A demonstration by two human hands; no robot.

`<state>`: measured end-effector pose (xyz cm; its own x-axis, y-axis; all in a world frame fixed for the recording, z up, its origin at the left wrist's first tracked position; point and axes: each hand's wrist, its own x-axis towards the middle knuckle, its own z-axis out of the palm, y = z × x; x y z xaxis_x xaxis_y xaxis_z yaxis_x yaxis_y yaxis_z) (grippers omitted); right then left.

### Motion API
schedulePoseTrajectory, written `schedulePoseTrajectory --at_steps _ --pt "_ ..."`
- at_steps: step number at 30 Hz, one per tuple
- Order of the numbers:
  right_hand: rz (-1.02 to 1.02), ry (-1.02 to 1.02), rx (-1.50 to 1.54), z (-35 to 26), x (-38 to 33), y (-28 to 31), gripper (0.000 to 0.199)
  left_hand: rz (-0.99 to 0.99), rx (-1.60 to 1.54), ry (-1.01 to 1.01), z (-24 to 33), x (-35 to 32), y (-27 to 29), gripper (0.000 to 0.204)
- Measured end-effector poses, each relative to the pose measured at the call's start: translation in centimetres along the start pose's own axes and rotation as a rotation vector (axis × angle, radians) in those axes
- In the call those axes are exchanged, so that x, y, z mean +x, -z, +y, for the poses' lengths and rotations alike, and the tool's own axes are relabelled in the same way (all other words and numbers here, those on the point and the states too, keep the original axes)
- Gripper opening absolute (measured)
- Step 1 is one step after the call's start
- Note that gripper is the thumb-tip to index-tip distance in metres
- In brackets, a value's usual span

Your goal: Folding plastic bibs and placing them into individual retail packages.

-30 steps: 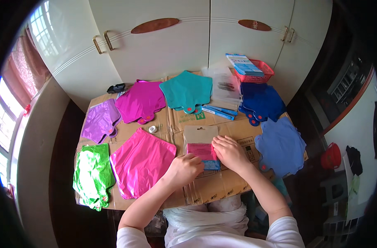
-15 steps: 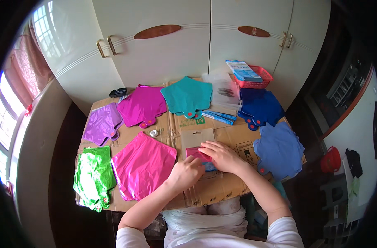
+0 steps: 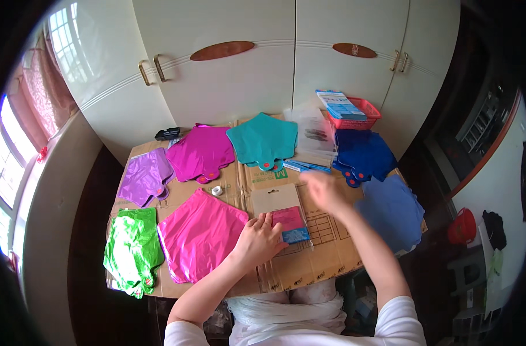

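The left hand [image 3: 257, 239] lies flat, fingers spread, on a clear packet [image 3: 283, 213] at the middle of the cardboard-covered table [image 3: 309, 268], pressing it down rather than gripping it; the packet's long axis runs near to far, with a plain tan card at its far end and a folded pink piece with a blue strip at its near end, just right of the fingertips; the right hand [image 3: 325, 190] hovers blurred, just right of the packet's far end, and whether it is open or holds anything cannot be told; it is the nearer hand to the stack of clear sleeves [image 3: 315, 135] far right; behind that sits a red basket [image 3: 364, 118] holding blue-and-white printed cards; a teal star balloon [image 3: 263, 141] lies far centre, a pink square one [image 3: 202, 233] left of the packet
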<state>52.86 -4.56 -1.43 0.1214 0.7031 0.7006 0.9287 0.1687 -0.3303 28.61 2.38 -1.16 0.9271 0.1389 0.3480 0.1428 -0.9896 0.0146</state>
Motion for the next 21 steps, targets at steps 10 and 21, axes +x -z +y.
schedulePoseTrajectory --at_steps 10,21 --pt "-0.442 -0.524 -0.188 10.5 4.7 2.2 0.015 0.119 -0.012 -0.078 -0.3 0.1 1.0 0.031" --pt "-0.116 -0.204 -0.067 -0.5 4.1 6.4 0.013 0.068 -0.001 -0.153 -0.1 -0.2 0.1 0.019"
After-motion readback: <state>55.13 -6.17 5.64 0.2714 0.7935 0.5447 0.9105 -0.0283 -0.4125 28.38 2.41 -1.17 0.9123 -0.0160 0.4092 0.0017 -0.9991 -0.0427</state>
